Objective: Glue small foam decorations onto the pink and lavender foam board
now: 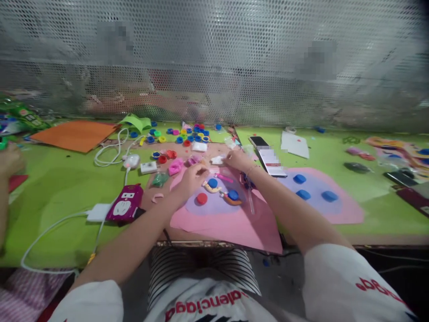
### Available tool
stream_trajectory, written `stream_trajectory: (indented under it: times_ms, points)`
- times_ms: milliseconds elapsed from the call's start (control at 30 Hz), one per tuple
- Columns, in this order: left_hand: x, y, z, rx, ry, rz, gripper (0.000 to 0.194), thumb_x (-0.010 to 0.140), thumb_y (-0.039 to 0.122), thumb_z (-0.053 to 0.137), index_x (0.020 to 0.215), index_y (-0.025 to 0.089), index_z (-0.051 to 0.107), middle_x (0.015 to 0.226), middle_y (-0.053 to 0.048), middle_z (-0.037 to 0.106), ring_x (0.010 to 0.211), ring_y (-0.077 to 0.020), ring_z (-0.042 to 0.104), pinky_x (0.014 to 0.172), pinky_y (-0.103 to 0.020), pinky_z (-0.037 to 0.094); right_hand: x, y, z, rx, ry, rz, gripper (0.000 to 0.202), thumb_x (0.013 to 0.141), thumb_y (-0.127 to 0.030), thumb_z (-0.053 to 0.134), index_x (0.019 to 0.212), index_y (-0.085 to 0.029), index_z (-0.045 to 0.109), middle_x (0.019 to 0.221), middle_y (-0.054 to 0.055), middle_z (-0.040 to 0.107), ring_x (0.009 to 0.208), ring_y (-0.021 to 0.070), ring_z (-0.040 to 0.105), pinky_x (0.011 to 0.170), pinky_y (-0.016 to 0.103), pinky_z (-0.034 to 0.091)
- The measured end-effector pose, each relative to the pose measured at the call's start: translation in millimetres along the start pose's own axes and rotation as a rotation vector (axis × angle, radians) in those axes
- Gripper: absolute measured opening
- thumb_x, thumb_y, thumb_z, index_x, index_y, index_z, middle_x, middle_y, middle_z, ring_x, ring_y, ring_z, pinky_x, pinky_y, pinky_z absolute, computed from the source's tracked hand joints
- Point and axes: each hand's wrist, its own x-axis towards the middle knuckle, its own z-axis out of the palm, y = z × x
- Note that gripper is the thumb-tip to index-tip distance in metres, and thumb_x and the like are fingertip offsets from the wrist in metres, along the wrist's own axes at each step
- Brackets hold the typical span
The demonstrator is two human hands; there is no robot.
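Observation:
Over the pink and lilac paper sheet [228, 228], my left hand [193, 180] has its fingers pinched together; what sits between them is too small to make out. My right hand [237, 160] reaches in from the other side, its bent fingertips at a white lump [217, 159] that looks like soft modelling clay. Just below the hands lie a pink stick-like piece [224, 178], a blue cap [212, 183] by a cream curved piece [212, 188], another blue cap [233, 194] on a brown curved piece [234, 201], and a red cap [201, 198].
Several coloured caps [189, 132] are scattered at the back by a perforated screen [214, 58]. Right of me are a phone [268, 157] and a second paper sheet [348, 214] with blue caps. Leftward lie a purple device [125, 203], white cables [43, 237], orange paper [75, 135] and another person's arm [8, 170].

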Motion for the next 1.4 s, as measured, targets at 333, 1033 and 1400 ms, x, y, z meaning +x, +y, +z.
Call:
stream_trajectory:
  times_ms: [333, 1033, 1400]
  points:
    - [3.0, -7.4, 0.3, 0.152, 0.103, 0.072, 0.032, 0.078, 0.023, 0.059, 0.108, 0.013, 0.059, 0.114, -0.015, 0.059, 0.106, -0.0226, 0.057, 0.093, -0.039, 0.046, -25.4, -11.5, -4.9, 0.449, 0.247, -0.169, 0.014, 0.077, -0.029, 0.061, 0.072, -0.016, 0.061, 0.076, 0.004, 0.066, 0.072, 0.0151, 0.058, 0.069, 0.027, 0.043]
    - [-14.9, 12.8, -5.5, -0.039, -0.229, -0.016, 0.018, 0.079, 0.028, 0.057, 0.070, 0.014, 0.064, 0.074, -0.004, 0.065, 0.071, -0.0141, 0.058, 0.069, -0.027, 0.045, -104.1, -27.7, -9.7, 1.078, 0.007, -0.454, 0.020, 0.084, -0.026, 0.052, 0.093, -0.020, 0.068, 0.099, 0.005, 0.067, 0.091, 0.0176, 0.061, 0.084, 0.033, 0.047]
    - [-14.6, 12.4, -8.6, 0.038, -0.269, -0.090, 0.020, 0.079, 0.031, 0.056, 0.066, 0.016, 0.061, 0.059, 0.002, 0.054, 0.055, -0.0100, 0.045, 0.055, -0.024, 0.037, -102.8, -27.0, -14.8, 1.024, -0.086, -0.536, 0.018, 0.080, -0.027, 0.058, 0.093, -0.022, 0.070, 0.091, 0.004, 0.068, 0.086, 0.0164, 0.061, 0.082, 0.033, 0.048]
